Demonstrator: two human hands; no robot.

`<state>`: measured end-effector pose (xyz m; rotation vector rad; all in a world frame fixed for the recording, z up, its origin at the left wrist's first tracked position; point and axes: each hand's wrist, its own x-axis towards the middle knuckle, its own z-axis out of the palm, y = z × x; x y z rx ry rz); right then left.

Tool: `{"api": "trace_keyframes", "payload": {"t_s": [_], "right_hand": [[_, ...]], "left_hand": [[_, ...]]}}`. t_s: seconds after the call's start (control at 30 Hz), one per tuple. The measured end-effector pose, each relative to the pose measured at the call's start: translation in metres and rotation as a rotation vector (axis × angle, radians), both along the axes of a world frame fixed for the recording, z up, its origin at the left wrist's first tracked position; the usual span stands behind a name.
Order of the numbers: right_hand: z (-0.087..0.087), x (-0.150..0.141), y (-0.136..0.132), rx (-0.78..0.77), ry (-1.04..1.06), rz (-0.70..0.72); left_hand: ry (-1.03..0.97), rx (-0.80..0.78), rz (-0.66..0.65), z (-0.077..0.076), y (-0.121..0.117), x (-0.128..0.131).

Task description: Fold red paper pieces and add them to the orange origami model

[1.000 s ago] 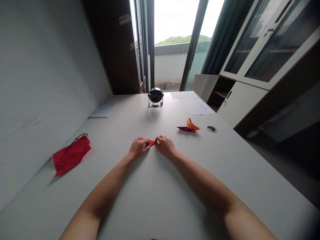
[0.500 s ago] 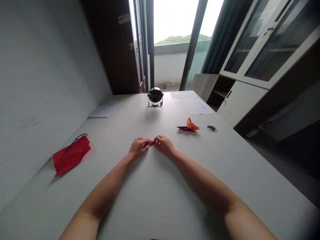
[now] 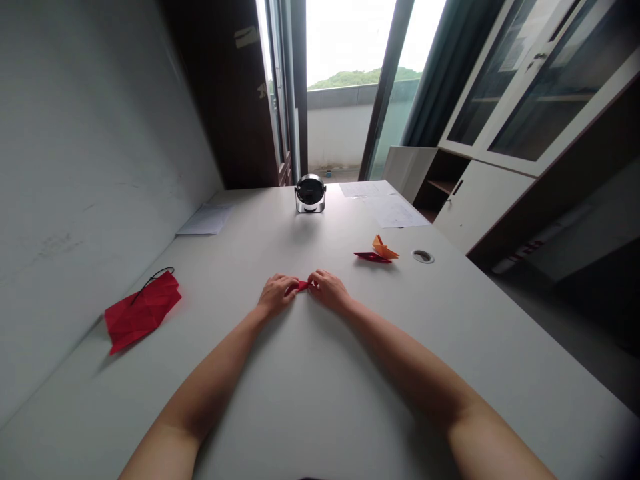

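Head view, paper risk: we judge that the small red folded paper could tear or crease askew if our left hand and right hand pull unevenly, or slip if either pinch slackens.
Red paper's place: between our two grips, partly hidden by the fingers; whether it touches the white tabletop we cannot tell.
Left grip: we have its left part under curled fingers.
Right grip: we pinch its right tip.
Beyond the right grip: an orange folded paper, well apart.
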<state>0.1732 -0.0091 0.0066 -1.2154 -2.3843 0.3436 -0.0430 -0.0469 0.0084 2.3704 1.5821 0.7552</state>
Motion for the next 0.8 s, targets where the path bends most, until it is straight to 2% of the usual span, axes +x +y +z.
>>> {"api": "trace_keyframes", "payload": {"t_s": [0.8], "right_hand": [[-0.0035,0.0004,0.0026,-0.033,0.035,0.008]], "left_hand": [[-0.016,0.002,0.003,-0.0016,0.0016,-0.0011]]}}
